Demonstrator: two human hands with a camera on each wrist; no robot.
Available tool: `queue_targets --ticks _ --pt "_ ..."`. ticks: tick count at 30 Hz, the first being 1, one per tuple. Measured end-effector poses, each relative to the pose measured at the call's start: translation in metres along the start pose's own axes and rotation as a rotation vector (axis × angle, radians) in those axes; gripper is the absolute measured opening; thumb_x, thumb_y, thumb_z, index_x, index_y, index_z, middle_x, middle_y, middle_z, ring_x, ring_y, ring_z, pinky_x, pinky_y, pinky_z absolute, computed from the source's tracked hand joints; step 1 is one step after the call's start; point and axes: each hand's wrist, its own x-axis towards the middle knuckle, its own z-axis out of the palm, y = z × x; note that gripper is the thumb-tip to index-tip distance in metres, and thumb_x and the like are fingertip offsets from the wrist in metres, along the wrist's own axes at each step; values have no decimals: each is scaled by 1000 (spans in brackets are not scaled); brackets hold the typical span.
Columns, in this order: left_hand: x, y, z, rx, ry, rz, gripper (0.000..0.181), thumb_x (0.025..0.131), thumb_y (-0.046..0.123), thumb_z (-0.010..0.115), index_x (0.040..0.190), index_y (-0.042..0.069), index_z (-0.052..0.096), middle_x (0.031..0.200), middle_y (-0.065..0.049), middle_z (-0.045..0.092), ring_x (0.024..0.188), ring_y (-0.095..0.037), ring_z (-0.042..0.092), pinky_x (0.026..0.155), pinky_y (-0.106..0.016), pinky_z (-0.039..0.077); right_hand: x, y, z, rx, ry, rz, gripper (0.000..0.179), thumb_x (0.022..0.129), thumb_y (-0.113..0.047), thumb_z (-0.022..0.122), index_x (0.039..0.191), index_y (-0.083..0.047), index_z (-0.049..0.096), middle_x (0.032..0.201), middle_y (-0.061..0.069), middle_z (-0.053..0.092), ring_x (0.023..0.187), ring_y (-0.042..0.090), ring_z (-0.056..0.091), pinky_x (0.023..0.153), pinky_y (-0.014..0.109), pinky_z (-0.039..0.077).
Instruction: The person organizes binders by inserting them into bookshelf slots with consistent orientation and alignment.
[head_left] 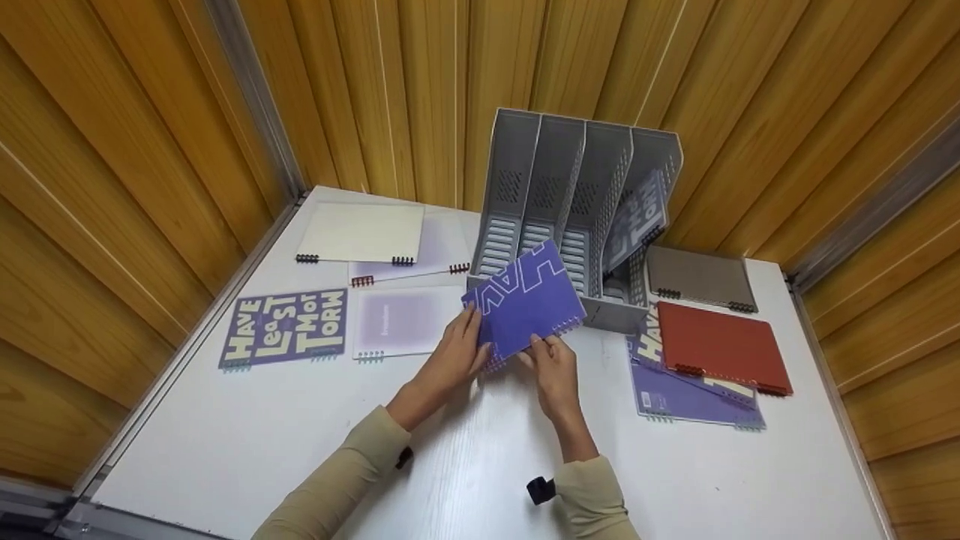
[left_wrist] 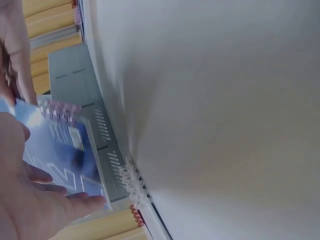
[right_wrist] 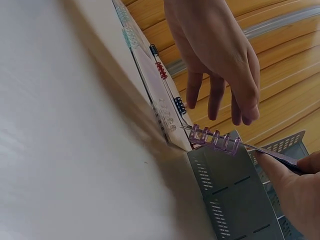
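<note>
A purple spiral notebook [head_left: 529,300] with white outlined letters is tilted in front of the grey file organizer [head_left: 619,315], raised over the table. My right hand [head_left: 553,375] pinches its lower, ring-bound edge between thumb and fingers. At its left edge is my left hand [head_left: 448,345]. In the left wrist view the left hand's fingers [left_wrist: 82,206] are spread and nearly straight alongside the cover. The right wrist view shows the left hand [right_wrist: 220,65] with its fingers loose beside the clear rings [right_wrist: 215,139]. One notebook [head_left: 637,217] leans in the organizer's rightmost slot.
Left on the white table [head_left: 247,450] lie a cream notebook [head_left: 364,231], two pale purple notebooks [head_left: 409,322] and a purple lettered one [head_left: 285,324]. On the right are a brown notebook [head_left: 701,277] and a red notebook [head_left: 724,341] over purple ones [head_left: 690,401]. Wooden panels surround the table.
</note>
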Motion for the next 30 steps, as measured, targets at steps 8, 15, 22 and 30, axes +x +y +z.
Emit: queue_targets --ticks 8,15,22,30 --pt "35 -23 2 -209 111 -184 55 105 16 44 147 -18 33 153 -37 32 139 -52 36 119 -53 27 0 -15 -18 11 60 -35 33 106 -3 47 131 17 54 131 32 60 122 38 62 94 32 54" --pt "69 -29 4 -381 134 -335 53 107 15 42 148 -17 33 152 -36 36 143 -47 35 120 -49 26 -2 -29 -28 -19 103 -43 30 106 -4 48 127 16 57 126 30 63 98 15 70 94 32 54" --pt "96 -43 10 -394 112 -425 45 107 14 43 144 -12 45 140 -30 55 132 -40 52 111 -47 41 -5 -38 -46 -57 164 -42 28 107 -8 48 124 13 59 109 19 68 62 6 45 83 25 57" --pt "118 -44 12 -414 131 -438 44 108 14 41 143 -13 48 140 -29 56 133 -38 53 112 -44 41 -2 -46 -69 21 208 -49 39 108 -8 45 142 12 47 139 28 57 105 14 68 91 26 55"
